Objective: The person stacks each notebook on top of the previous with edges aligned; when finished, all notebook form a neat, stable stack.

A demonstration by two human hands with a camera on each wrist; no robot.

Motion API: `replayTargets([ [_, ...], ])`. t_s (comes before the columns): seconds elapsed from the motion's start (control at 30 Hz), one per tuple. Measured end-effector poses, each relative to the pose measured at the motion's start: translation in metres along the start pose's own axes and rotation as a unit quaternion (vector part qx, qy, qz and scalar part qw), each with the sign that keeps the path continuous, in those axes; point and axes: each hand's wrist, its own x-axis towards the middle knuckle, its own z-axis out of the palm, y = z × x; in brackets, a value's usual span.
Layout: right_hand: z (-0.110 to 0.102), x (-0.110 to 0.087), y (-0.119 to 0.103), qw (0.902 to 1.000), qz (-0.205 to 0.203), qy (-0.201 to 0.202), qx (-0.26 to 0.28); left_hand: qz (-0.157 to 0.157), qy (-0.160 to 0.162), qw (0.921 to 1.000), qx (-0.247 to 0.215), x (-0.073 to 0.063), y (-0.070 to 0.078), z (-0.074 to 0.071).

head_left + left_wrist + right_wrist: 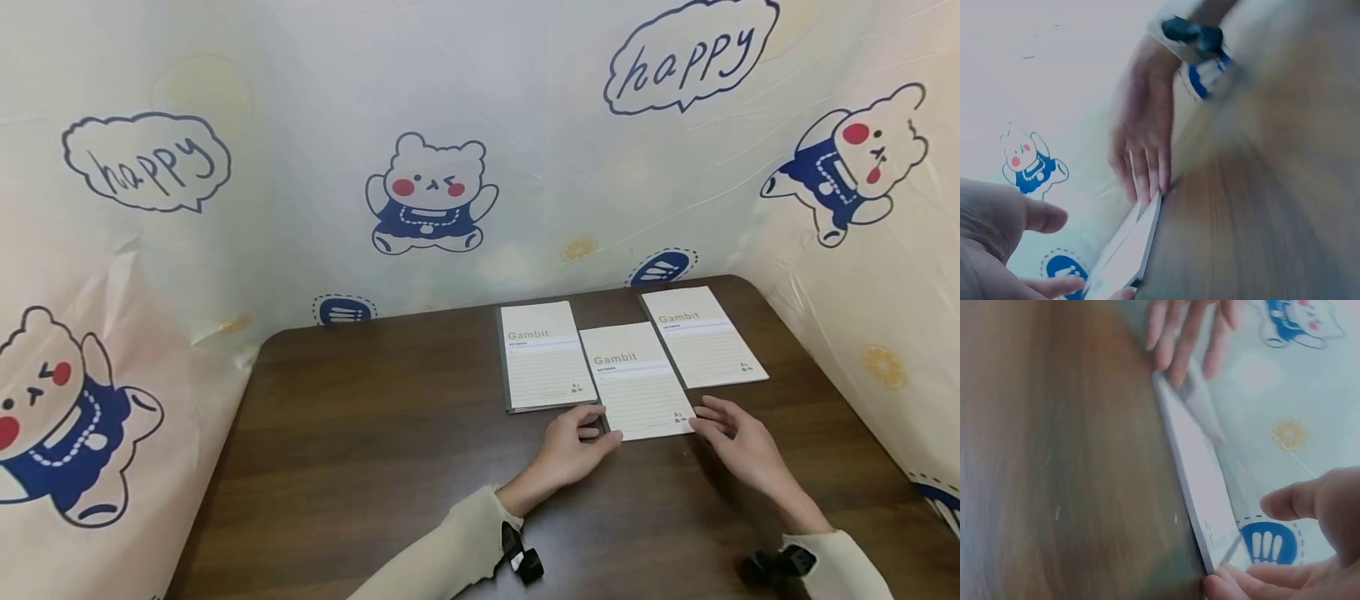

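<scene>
Three white notebooks marked "Gambit" lie on the brown table. The middle notebook [637, 383] sits nearest the person, slightly overlapping the line of its neighbours, the left notebook [543, 367] and the right notebook [701, 333]. My left hand [566, 446] is at the middle notebook's lower left corner, thumb tip touching it and fingers beside the left notebook. At the lower right corner, my right hand [742, 442] touches the edge with its fingertips. Both hands have loosely extended fingers. In the right wrist view, fingertips [1217, 584] meet the notebook's [1194, 469] near corner.
Wood-grain table [360, 417] stretches to the left of the notebooks. A pale curtain [300, 167] printed with bears and "happy" bubbles surrounds the back and sides. Black wrist cameras [528, 562] sit at the sleeve cuffs.
</scene>
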Motion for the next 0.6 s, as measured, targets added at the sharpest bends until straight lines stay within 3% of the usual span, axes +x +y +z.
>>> replayTargets([
  [0.1,-0.001,0.004,0.001,0.9932,0.038,-0.035,0.104,-0.031,0.008,0.9977,-0.060,0.001,0.001,0.001],
  [0.2,-0.003,0.008,0.003,0.9742,0.079,-0.063,0.202,-0.051,0.016,0.9935,-0.100,0.002,0.002,0.001],
  [0.3,-0.008,0.013,0.007,0.9553,0.108,-0.087,0.261,-0.064,0.023,0.9896,-0.127,0.003,0.004,0.002],
  [0.4,-0.012,0.016,0.011,0.9499,0.110,-0.098,0.276,-0.080,0.028,0.9816,-0.171,0.004,0.007,0.004],
  [0.6,-0.014,0.021,0.013,0.9588,0.099,-0.111,0.242,-0.111,0.034,0.9539,-0.277,0.007,0.010,0.008],
])
